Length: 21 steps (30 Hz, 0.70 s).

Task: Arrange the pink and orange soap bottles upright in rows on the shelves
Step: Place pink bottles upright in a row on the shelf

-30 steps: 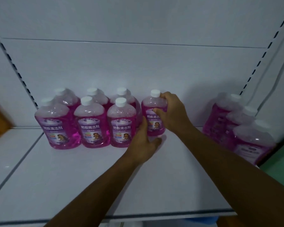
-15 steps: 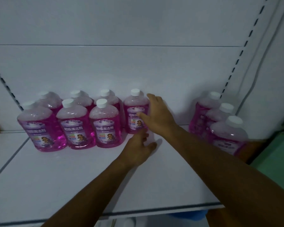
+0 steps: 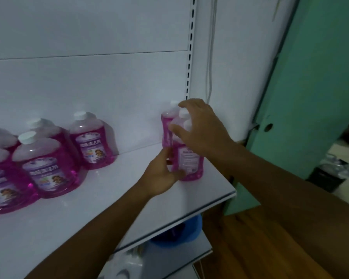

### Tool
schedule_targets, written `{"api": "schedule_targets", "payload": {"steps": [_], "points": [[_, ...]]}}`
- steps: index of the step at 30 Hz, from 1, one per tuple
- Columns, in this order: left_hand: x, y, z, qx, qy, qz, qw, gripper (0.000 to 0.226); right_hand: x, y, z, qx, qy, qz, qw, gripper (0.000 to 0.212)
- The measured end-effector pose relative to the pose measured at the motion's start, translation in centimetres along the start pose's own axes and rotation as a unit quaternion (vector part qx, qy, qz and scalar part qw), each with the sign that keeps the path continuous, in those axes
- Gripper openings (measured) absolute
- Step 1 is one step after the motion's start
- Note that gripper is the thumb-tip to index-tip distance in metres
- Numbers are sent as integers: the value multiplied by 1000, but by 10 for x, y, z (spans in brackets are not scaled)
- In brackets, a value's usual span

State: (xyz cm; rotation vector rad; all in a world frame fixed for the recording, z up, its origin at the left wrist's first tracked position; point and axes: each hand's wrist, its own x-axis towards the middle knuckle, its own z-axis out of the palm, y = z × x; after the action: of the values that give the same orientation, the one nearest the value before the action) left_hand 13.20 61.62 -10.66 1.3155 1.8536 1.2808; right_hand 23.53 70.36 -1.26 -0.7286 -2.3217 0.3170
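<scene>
Your left hand (image 3: pixel 162 174) curls its grip around the base of the front pink soap bottle (image 3: pixel 187 164) in an upright cluster at the white shelf (image 3: pixel 101 214)'s right end, your right hand (image 3: pixel 199 127) hovers spread wide over its cap, and more pink bottles (image 3: pixel 46 168) stand in rows at the left.

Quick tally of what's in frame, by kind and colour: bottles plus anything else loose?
Pink bottles: 8 (5 in the left group, which the frame edge cuts; 3 on the right)
Orange bottles: 0
Blue basin under the shelf: 1
Total: 9
</scene>
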Motion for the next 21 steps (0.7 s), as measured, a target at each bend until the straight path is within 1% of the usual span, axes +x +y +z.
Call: {"api": "schedule_targets", "payload": {"steps": [3,5,7,10,14,18,21], "points": [[3,-1,7,0,20,0,1000,49,-15,23,-4,39,-49,71,996,69],[4,-3,9,15,27,-3,1000,48,-22,32,-4,54,-89,80,991,72],[5,-6,10,31,41,-4,999,47,-26,37,-3,59,-95,75,991,70],[2,-9,7,51,62,0,997,46,-23,33,-1,64,-87,54,993,64],[-13,-18,-12,63,99,-1,993,48,-16,15,10,93,-96,10,991,64],[-38,-33,-47,65,151,-18,986,49,-4,-17,44,118,-99,-38,987,56],[-59,-44,-73,78,197,-28,977,48,5,-45,74,145,-107,-79,980,54]]}}
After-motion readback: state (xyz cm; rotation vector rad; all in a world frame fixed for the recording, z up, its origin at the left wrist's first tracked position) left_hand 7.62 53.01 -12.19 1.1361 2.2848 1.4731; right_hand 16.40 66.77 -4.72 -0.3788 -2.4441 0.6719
